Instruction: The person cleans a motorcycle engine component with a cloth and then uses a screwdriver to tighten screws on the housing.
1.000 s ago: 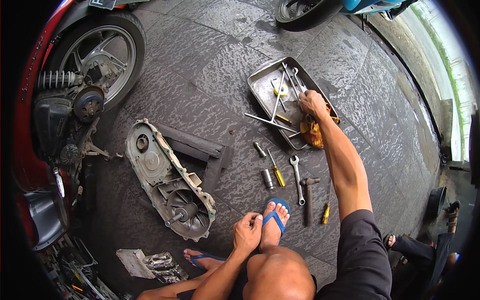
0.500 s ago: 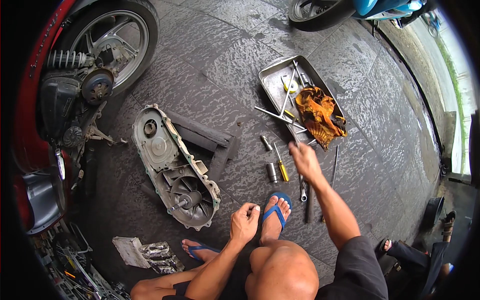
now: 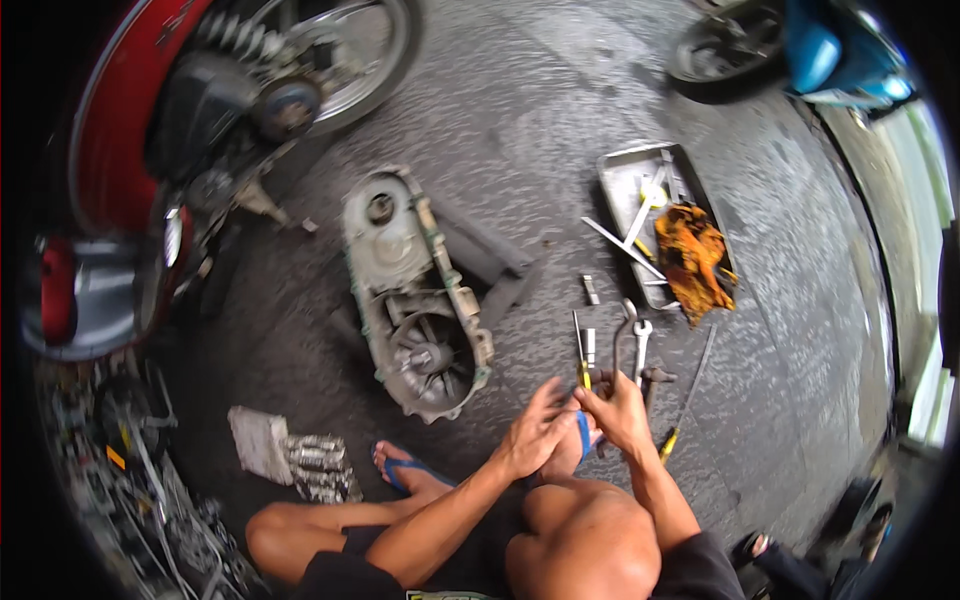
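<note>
My right hand [image 3: 620, 410] grips a bent metal wrench [image 3: 618, 340] over my right foot. Beside it, my left hand [image 3: 535, 430] has its fingers spread and blurred, reaching toward the right one. Behind them lie a yellow-handled screwdriver [image 3: 583, 365], a socket [image 3: 590, 340], an open-end wrench [image 3: 641, 345], a hammer [image 3: 660, 376] and another screwdriver [image 3: 668, 445]. A smaller socket [image 3: 590, 288] lies farther back. Beyond is a metal tray [image 3: 618, 172] with T-wrenches and a crumpled orange rag [image 3: 695, 255]. A long casing cover [image 3: 385, 235] lies on a dark stand [image 3: 490, 255].
A red scooter [image 3: 110, 150] with exposed rear wheel stands left, a blue one [image 3: 815, 45] at top right. Grimy gloves or pads [image 3: 260, 445] lie by my left foot. Parts [image 3: 120, 470] crowd the lower left. Another person's foot [image 3: 760, 545] shows at lower right.
My right hand has come back from the tray toward me with the bent wrench. My left hand has moved right and spread its fingers. The view has turned, shifting the scene.
</note>
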Demonstrator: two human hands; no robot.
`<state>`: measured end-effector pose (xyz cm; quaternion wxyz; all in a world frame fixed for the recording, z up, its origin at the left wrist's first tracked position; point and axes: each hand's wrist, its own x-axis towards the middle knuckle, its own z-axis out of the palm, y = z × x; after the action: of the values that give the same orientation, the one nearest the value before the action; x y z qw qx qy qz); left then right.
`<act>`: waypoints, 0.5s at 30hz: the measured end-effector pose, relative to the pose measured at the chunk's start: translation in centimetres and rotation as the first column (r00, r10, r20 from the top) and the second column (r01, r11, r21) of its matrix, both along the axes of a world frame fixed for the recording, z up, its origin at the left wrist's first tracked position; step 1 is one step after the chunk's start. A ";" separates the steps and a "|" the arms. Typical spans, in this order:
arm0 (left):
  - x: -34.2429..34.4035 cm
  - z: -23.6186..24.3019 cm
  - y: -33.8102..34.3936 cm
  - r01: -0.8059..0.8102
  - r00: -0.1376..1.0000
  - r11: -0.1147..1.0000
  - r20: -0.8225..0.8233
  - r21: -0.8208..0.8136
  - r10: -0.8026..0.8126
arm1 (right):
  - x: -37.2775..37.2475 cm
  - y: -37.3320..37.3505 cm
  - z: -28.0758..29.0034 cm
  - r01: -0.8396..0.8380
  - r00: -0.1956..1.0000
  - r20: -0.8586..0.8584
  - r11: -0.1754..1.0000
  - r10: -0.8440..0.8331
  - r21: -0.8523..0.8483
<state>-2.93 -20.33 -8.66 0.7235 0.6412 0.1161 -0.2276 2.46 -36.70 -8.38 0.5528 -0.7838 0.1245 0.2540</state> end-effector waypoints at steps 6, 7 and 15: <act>-0.6 2.7 -1.1 -0.403 0.915 0.809 -0.173 -0.429 0.364 | -1.3 -0.8 8.4 -0.117 0.940 0.281 0.958 0.192 -0.261; -1.5 3.2 -0.3 -0.433 0.902 0.832 -0.166 -0.346 0.399 | -0.8 -1.3 8.7 -0.176 0.947 0.231 0.962 0.223 -0.206; -7.9 7.2 6.3 -0.657 0.751 0.749 -0.156 -0.078 0.642 | 5.9 6.2 14.7 -0.700 0.630 0.168 0.648 0.758 -0.300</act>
<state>-10.78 -14.04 -1.49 0.7888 0.4981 0.3602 -0.0064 8.40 -30.54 6.32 0.3287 -0.8466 -0.2585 0.3293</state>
